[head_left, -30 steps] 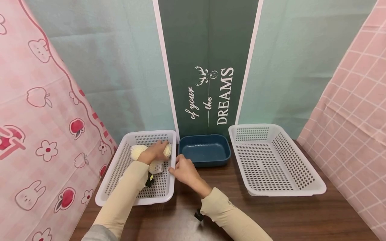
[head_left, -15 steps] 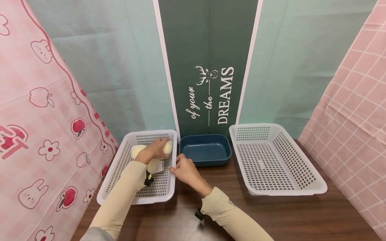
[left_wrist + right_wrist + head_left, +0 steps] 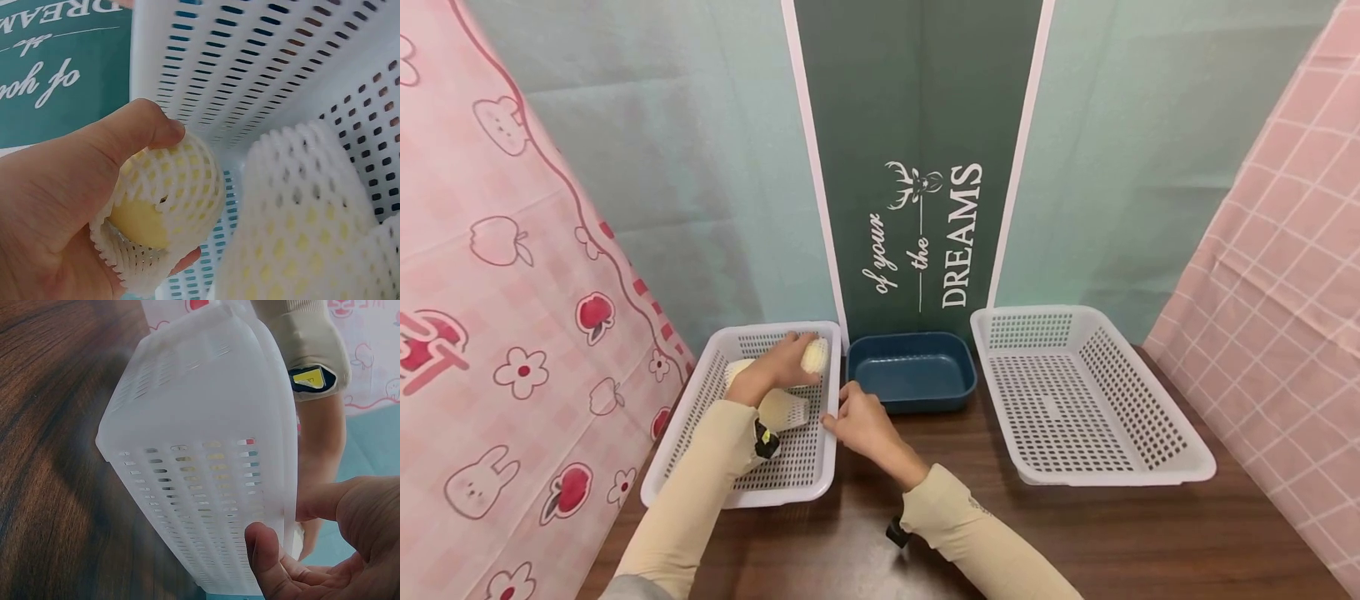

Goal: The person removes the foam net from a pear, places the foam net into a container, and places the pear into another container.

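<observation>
My left hand (image 3: pixel 781 362) reaches inside the left white plastic basket (image 3: pixel 830 450) and grips a yellow round fruit (image 3: pixel 142 220) in a white foam net sleeve. Thumb and fingers wrap its sides in the left wrist view. Another netted yellowish fruit (image 3: pixel 785 409) lies on the basket floor below this hand, and one more netted fruit (image 3: pixel 737 369) shows partly behind the wrist. My right hand (image 3: pixel 865 423) pinches the basket's right rim, one digit over the edge and a fingertip (image 3: pixel 261 540) against the outer wall.
A dark blue rectangular tub (image 3: pixel 910 408) stands between the baskets, just beyond my right hand. To the right is a second white basket (image 3: pixel 1112 481) with nothing in it. All stand on a dark wooden table (image 3: pixel 962 454), with fabric hangings behind and at both sides.
My left hand has lifted the netted fruit slightly and shifted a little away from me, uncovering more of the fruit below. My right hand has stayed at the rim.
</observation>
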Motion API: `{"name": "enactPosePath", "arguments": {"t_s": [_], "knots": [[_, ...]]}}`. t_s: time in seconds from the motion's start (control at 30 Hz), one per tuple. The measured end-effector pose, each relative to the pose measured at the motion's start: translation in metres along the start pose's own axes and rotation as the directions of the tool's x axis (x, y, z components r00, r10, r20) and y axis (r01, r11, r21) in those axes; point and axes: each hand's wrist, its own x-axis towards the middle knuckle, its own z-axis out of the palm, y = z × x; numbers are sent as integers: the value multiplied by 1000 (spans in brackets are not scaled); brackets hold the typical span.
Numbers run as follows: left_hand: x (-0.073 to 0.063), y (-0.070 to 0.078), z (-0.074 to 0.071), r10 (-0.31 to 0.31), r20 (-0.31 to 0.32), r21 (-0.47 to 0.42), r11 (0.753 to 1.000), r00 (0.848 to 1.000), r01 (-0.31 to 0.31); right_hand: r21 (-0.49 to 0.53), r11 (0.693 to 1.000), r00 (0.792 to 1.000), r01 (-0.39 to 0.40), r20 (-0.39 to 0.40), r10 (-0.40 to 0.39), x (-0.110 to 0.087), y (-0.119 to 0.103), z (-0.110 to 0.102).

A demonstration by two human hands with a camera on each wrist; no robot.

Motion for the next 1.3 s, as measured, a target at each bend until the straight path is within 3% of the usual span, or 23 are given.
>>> {"name": "enactPosePath", "arguments": {"t_s": [0.57,1.3], "knots": [[-12,13,-9,73,-31,56,996,997,-71,9,1000,1000,-15,16,15,-2,-2,-1],[-24,27,-15,170,-91,107,981,981,-160,-4,1000,1000,-18,18,18,1,0,-2]]}}
